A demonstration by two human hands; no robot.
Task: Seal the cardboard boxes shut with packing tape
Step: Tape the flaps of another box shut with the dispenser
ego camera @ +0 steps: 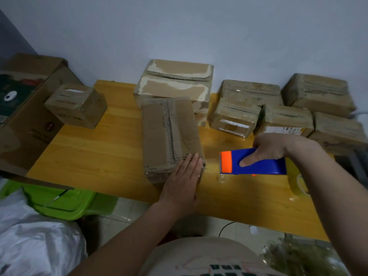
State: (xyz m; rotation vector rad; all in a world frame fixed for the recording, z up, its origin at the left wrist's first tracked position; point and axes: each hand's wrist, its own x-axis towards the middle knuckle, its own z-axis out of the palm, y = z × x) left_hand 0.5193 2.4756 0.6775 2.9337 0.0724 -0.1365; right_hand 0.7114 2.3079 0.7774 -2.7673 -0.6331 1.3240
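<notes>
The cardboard box (171, 136) sits mid-table (89, 156); left hand (183, 180) lies flat, fingers together, on its near corner, right hand (270, 148) clamped around the tape dispenser (253, 162) beside it; probably light, stiff, worn, so press the flaps

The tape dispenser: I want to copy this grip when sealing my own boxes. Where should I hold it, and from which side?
Hold the tape dispenser by its long blue body, coming from above and the rear, as the right hand does: fingers wrapped over it, thumb along the side. That probably keeps the orange cutter end clear, pointing toward the box.
</notes>
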